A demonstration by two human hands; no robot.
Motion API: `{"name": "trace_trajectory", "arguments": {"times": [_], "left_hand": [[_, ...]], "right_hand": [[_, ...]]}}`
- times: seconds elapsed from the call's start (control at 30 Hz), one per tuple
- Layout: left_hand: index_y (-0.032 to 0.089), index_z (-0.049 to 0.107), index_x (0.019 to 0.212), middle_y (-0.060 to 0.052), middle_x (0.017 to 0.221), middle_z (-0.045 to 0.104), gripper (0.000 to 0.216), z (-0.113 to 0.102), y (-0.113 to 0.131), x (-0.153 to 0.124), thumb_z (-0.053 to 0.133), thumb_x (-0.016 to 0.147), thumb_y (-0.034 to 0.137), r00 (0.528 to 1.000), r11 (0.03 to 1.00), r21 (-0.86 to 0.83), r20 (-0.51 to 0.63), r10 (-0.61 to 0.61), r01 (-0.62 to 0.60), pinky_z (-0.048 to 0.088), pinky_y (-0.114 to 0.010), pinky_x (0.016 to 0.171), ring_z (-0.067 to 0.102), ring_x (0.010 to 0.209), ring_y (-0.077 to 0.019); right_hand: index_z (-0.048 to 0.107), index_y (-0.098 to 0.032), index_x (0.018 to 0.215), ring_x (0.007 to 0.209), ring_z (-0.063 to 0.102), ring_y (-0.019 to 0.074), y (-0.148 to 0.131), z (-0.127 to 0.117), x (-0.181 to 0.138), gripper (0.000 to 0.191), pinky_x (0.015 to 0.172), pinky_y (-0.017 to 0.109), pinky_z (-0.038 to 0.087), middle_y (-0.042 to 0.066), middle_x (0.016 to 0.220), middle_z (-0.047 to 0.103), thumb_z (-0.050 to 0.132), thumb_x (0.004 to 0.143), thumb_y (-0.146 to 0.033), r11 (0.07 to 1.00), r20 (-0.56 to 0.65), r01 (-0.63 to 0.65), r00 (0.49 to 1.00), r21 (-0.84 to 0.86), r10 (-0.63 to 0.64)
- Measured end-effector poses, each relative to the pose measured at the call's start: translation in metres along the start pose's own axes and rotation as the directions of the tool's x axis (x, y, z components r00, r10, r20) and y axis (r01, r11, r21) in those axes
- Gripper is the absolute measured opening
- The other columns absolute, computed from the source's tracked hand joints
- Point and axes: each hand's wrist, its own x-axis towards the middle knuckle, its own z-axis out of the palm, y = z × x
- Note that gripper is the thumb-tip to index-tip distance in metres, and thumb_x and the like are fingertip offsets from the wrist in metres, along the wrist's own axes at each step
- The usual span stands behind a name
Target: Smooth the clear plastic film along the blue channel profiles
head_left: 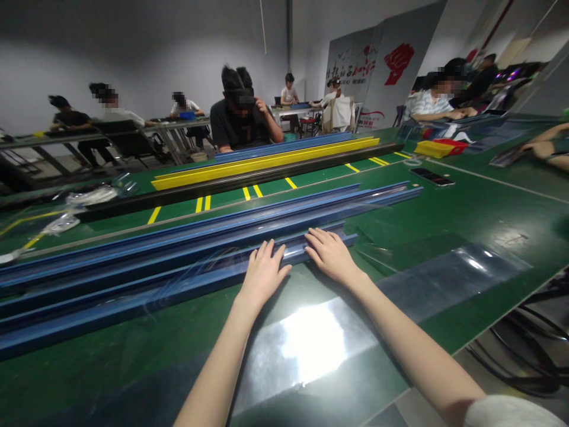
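Channel (200, 288) in blue lies on the green desk (511, 207), running from between eight and nine o'clock up toward two, one end just past the right hand. Clear film (294, 251) glints in its trough between the hands. The left hand (264, 271) rests palm down across it, fingers spread and thumb wide, gripping nothing; the right hand (329, 252) lies flat near that end, fingers stretched out over the rim, likewise loose. Just beyond, toward twelve, sits a second blue channel (133, 265). A clear plastic sheet (462, 276) lies flat at three o'clock. Farther out at twelve, black (249, 178) and yellow lengths (275, 159) lie side by side. A phone (431, 177) rests at two o'clock. A person (222, 121) in dark clothing sits at eleven, one hand raised to the head.
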Motion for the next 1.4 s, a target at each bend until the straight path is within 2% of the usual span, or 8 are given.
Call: {"name": "trace_trajectory", "arguments": {"times": [0.1, 0.37, 0.73, 0.9, 1.03, 1.13, 1.23, 1.4], "left_hand": [[0.020, 0.042, 0.128, -0.014, 0.138, 0.035, 0.048, 0.000, -0.001, 0.000, 0.045, 0.085, 0.040, 1.000, 1.000, -0.011, 0.005, 0.012, -0.012, 0.028, -0.042, 0.102, 0.030, 0.128, -0.0277], [0.019, 0.041, 0.129, -0.010, 0.140, 0.033, 0.049, 0.002, 0.001, 0.002, 0.044, 0.085, 0.041, 0.998, 0.996, -0.061, 0.013, 0.069, -0.068, 0.026, -0.041, 0.104, 0.027, 0.129, -0.0254], [0.021, 0.041, 0.128, -0.010, 0.139, 0.034, 0.048, 0.004, -0.003, 0.001, 0.043, 0.085, 0.041, 0.999, 0.999, -0.027, -0.009, 0.047, -0.048, 0.026, -0.043, 0.103, 0.027, 0.129, -0.0259], [0.020, 0.040, 0.129, -0.010, 0.140, 0.033, 0.048, 0.006, -0.001, 0.002, 0.042, 0.086, 0.041, 0.999, 0.999, -0.027, -0.012, 0.045, -0.045, 0.026, -0.043, 0.103, 0.027, 0.129, -0.0266], [0.019, 0.041, 0.129, -0.010, 0.139, 0.034, 0.048, 0.006, 0.001, 0.002, 0.042, 0.086, 0.040, 0.999, 0.999, -0.029, -0.015, 0.045, -0.046, 0.026, -0.043, 0.103, 0.027, 0.129, -0.0264], [0.020, 0.041, 0.129, -0.011, 0.139, 0.034, 0.048, 0.005, 0.000, 0.003, 0.044, 0.085, 0.040, 0.998, 0.998, -0.040, -0.023, 0.050, -0.051, 0.027, -0.043, 0.103, 0.028, 0.129, -0.0260], [0.019, 0.041, 0.129, -0.011, 0.139, 0.034, 0.048, 0.006, -0.002, 0.003, 0.044, 0.085, 0.040, 0.998, 0.997, -0.054, -0.023, 0.057, -0.058, 0.028, -0.042, 0.103, 0.028, 0.129, -0.0250], [0.019, 0.041, 0.128, -0.011, 0.139, 0.035, 0.049, 0.007, -0.003, 0.004, 0.045, 0.085, 0.040, 0.997, 0.995, -0.069, -0.032, 0.072, -0.075, 0.027, -0.041, 0.104, 0.028, 0.129, -0.0246]], "right_hand": [[0.051, -0.017, 0.119, 0.120, 0.040, 0.0195, -0.005, -0.001, 0.001, 0.043, 0.097, 0.035, 0.029, 0.007, 0.129, 0.048, 0.025, 0.091, -0.035, 0.999, 0.021, 0.021, 1.000, 0.033, -0.022], [0.055, -0.015, 0.112, 0.111, 0.049, 0.0204, 0.029, -0.010, 0.003, 0.042, 0.091, 0.033, 0.036, 0.010, 0.118, 0.057, 0.026, 0.091, -0.037, 0.973, 0.036, -0.228, 0.973, -0.024, 0.228], [0.058, -0.016, 0.095, 0.091, 0.058, 0.0212, 0.047, -0.019, -0.001, 0.038, 0.075, 0.031, 0.038, 0.011, 0.093, 0.065, 0.028, 0.090, -0.038, 0.912, 0.024, -0.389, 0.918, -0.133, 0.396], [0.058, -0.013, 0.100, 0.105, 0.052, 0.0241, 0.040, -0.011, -0.001, 0.038, 0.085, 0.036, 0.035, 0.013, 0.109, 0.061, 0.030, 0.089, -0.038, 0.941, -0.022, -0.322, 0.947, -0.108, 0.322], [0.052, -0.014, 0.117, 0.117, 0.044, 0.0213, 0.014, -0.002, -0.001, 0.041, 0.095, 0.036, 0.030, 0.010, 0.126, 0.051, 0.032, 0.089, -0.036, 0.996, -0.012, -0.094, 0.995, -0.003, 0.094], [0.051, -0.015, 0.119, 0.121, 0.040, 0.0201, -0.004, 0.002, -0.001, 0.042, 0.097, 0.035, 0.030, 0.008, 0.129, 0.049, 0.031, 0.089, -0.038, 0.998, 0.007, 0.035, 0.999, 0.054, -0.035], [0.052, -0.016, 0.118, 0.119, 0.041, 0.0196, -0.007, 0.002, -0.001, 0.041, 0.096, 0.035, 0.031, 0.008, 0.128, 0.050, 0.031, 0.089, -0.037, 0.997, 0.009, 0.015, 1.000, 0.070, -0.016], [0.053, -0.015, 0.116, 0.117, 0.044, 0.0202, 0.012, -0.001, 0.001, 0.040, 0.095, 0.035, 0.033, 0.009, 0.124, 0.053, 0.032, 0.089, -0.035, 0.993, 0.008, -0.112, 0.994, 0.043, 0.112]]}}
